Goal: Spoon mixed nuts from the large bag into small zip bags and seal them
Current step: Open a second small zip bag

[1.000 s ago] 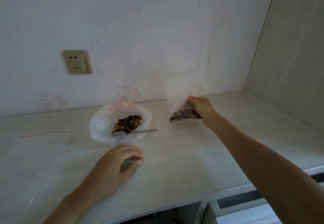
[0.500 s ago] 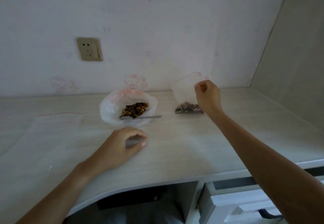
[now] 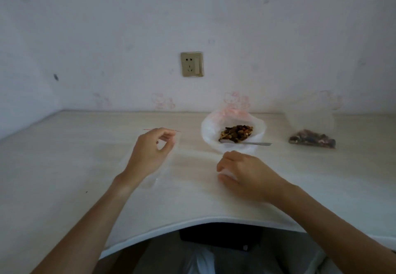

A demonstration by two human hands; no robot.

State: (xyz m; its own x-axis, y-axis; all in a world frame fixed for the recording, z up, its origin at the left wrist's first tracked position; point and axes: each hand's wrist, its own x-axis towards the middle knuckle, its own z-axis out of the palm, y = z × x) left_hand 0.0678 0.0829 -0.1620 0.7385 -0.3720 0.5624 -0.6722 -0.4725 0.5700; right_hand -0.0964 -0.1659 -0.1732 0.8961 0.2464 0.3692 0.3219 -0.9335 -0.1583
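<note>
The large clear bag (image 3: 211,131) sits open on the desk, holding mixed nuts (image 3: 236,133). A metal spoon (image 3: 246,143) lies across its front rim. An empty clear zip bag (image 3: 150,175) with a red zip line lies left of it, and my left hand (image 3: 151,152) pinches its top edge between thumb and fingers. My right hand (image 3: 244,174) rests on the desk just in front of the large bag, fingers curled over a small whitish thing (image 3: 227,174) that I cannot identify. A filled small zip bag (image 3: 311,140) lies alone at the far right.
A wall outlet (image 3: 192,64) sits above the desk. The wall runs close behind the bags. The pale desk (image 3: 64,166) has a curved front edge, and a dark object (image 3: 220,235) shows underneath it.
My right hand has let go of the filled small bag and come back in front of the large bag. My left hand has moved left and pinched the empty zip bag. The view swung left.
</note>
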